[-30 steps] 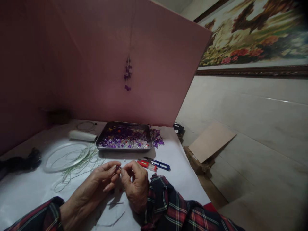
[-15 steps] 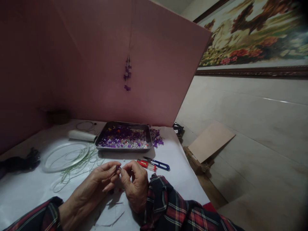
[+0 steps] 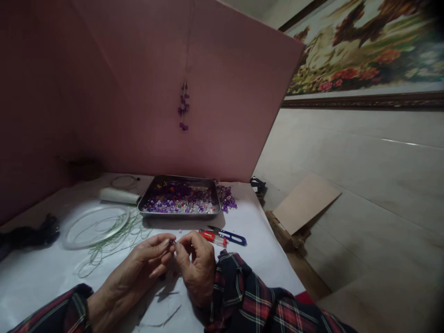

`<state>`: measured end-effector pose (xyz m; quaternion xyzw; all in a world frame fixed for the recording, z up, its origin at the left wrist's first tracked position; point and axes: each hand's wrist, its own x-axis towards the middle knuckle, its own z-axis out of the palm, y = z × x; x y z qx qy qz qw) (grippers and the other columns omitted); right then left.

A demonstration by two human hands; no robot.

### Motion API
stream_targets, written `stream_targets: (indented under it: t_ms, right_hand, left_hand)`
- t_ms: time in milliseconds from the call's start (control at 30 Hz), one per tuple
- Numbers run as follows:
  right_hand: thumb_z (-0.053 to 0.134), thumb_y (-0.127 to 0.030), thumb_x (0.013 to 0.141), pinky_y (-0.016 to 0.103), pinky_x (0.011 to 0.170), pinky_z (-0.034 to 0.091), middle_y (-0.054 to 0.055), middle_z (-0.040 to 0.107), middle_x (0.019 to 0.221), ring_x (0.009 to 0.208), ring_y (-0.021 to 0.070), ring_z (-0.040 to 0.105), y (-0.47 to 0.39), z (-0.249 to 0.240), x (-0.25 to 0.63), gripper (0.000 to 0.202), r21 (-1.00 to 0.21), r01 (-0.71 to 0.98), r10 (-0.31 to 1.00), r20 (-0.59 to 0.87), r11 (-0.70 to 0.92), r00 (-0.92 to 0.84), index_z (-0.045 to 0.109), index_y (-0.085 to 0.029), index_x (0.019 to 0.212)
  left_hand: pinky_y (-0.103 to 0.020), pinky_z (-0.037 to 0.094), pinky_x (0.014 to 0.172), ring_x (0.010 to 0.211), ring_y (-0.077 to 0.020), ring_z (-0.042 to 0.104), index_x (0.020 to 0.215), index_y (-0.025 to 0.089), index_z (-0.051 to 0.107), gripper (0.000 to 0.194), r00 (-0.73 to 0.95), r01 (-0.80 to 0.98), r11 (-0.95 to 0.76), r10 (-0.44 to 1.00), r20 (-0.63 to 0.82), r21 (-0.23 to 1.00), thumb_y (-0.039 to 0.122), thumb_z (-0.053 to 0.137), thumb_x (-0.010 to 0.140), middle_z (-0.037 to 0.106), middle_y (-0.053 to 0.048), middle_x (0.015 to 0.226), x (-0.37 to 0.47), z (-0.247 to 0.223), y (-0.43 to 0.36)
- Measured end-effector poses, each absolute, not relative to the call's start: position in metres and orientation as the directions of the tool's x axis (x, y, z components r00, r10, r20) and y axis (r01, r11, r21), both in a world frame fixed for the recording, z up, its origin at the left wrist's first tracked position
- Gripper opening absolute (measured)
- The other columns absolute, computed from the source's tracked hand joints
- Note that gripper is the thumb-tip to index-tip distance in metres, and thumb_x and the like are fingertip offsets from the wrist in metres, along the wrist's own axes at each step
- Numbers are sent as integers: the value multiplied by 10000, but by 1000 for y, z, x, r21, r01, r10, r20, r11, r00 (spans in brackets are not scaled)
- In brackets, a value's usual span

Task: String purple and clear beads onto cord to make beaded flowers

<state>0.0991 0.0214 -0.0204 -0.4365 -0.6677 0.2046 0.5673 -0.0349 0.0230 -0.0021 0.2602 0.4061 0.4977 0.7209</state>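
Note:
My left hand pinches a small purple bead between thumb and forefinger. Close against it, the thumb and forefinger of my right hand are pressed together; whatever they grip is too small to make out. Both hands are held over the white tabletop, in front of a metal tray full of purple, clear and a few red and orange beads. Below the hands, a few dark thread pieces lie on the table.
Blue thread snips and a red lighter lie right of my hands. Loose purple beads spill beside the tray. Leftward are a clear ring-shaped coil, green cord and a white roll. A beaded strand hangs on the pink panel.
The whole view has shifted very slightly. Both hands keep almost the same pose, fingertips together at the bead.

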Motion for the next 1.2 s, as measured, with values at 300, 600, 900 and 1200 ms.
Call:
stream_targets:
  t_ms: [300,600,900,1200]
  right_hand:
    - [506,-246,834,235,544,326,-24,509,592,563,115,471,20,-19,99,190,-773,352,821,571,528,23,521,-176,658]
    - [502,-232,828,231,531,338,-22,528,591,553,116,479,19,-17,100,177,-770,367,822,569,521,27,534,-181,661]
    - [505,-233,830,231,537,342,-17,536,593,554,116,481,21,-20,100,180,-772,359,819,573,524,37,547,-174,666]
    - [511,-231,839,223,529,346,-22,533,595,556,112,483,20,-20,101,178,-764,359,813,582,536,25,548,-179,673]
  left_hand:
    - [-147,389,420,499,-58,477,738,111,699,99,162,-522,356,934,-320,775,29,680,687,557,-14,657,-32,2,22]
    - [-155,359,404,479,-61,471,738,116,702,101,166,-504,367,930,-329,782,33,684,683,571,-19,647,-31,3,21]
    - [-173,447,498,519,-72,526,758,111,709,131,155,-507,377,924,-349,775,16,683,672,594,-24,661,-31,4,21]
    - [-163,375,439,505,-70,501,764,104,716,120,177,-509,358,933,-312,783,25,665,690,580,-28,650,-31,2,23]
